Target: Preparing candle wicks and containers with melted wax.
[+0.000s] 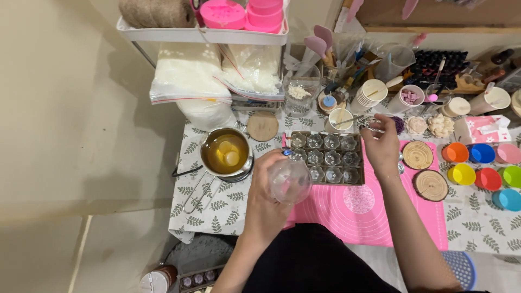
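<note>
Head view: left hand (269,187) clasps clear glass cup (290,182) just before mould tray (325,157); right hand (380,144), nearer tray's far-right corner, pinches small metal piece (370,126).

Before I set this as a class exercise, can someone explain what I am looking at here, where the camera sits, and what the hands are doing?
There is no machine: a person works with bare hands, filmed by a camera on their head looking down. The left hand holds a small clear glass cup. The right hand reaches past a tray of small glass holders, pinching something too small to identify. On the leaf-patterned tablecloth lie a pink silicone mat, a metal pot of yellow liquid, wooden coasters and coloured silicone cups.
</note>
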